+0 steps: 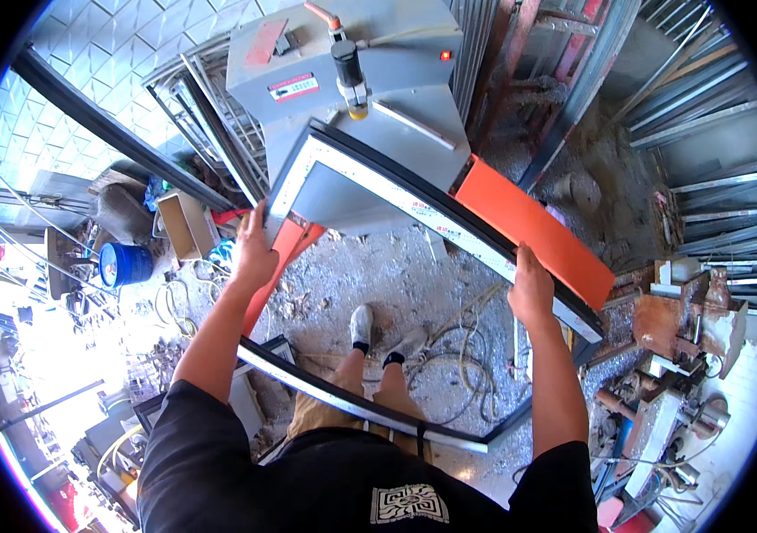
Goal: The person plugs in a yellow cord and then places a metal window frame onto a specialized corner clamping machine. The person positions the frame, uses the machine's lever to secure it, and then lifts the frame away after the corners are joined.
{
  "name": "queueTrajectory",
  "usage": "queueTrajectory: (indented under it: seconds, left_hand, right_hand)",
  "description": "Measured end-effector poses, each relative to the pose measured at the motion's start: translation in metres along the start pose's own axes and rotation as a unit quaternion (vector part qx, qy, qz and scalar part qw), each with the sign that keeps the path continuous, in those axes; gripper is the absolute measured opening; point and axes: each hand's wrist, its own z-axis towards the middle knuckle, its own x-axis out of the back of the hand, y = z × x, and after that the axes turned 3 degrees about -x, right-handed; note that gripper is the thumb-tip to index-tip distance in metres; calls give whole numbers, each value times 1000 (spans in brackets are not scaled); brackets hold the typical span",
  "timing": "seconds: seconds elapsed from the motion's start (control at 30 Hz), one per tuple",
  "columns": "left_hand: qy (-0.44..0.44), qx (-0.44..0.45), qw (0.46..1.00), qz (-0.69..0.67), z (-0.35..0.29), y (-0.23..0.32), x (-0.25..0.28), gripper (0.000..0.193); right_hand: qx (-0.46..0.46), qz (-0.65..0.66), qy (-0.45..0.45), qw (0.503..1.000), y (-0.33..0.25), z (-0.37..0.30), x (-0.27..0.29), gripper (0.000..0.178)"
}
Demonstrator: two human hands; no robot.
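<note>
Both my hands hold a large black-and-white window frame [436, 213], tilted in front of me. One of its corners rests over or just above the grey machine [352, 178], below an upright cylinder with a yellow tip [358, 113]; whether they touch I cannot tell. My left hand [256, 251] is closed round the frame's left side. Along the far bar, near its right end, my right hand [531, 289] is closed on the frame. The near bar runs across in front of my waist. Orange side wings [538, 231] of the machine lie beneath the frame.
Looped hose [467, 377] lies on the debris-strewn floor near my feet. To the left stand a blue bucket [123, 264] and an open cardboard box [185, 226]. Metal profiles [725, 178] are racked at right, above a rusty machine [685, 324]. More metal lengths lean beside the grey machine.
</note>
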Motion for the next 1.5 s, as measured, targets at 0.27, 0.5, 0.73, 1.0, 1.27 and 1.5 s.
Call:
queueTrajectory:
  seconds: [0.27,0.5,0.73,1.0,1.27,1.5]
  left_hand:
    - [105,-61,993,1,-53,45,86,100]
    - [150,-143,978,25,-86,74,120,100]
    - [193,-197,960,41,-108,111,150,101]
    - [249,-238,933,101,-135,160,179,105]
    - [294,-241,915,134,-187,205,164,95]
    - [269,-267,918,116,-218,220,116,113]
  right_hand:
    - [-13,14,83,996,-37,-51,29,96]
    - [-85,80,134,984,-35,-99,5,97]
    - [-140,141,185,963,-44,-128,-1,100]
    - [-157,194,207,946,-29,-141,0,110]
    - [18,153,308,939,5,-135,-6,107]
    - [-18,170,211,962,14,-150,-13,119]
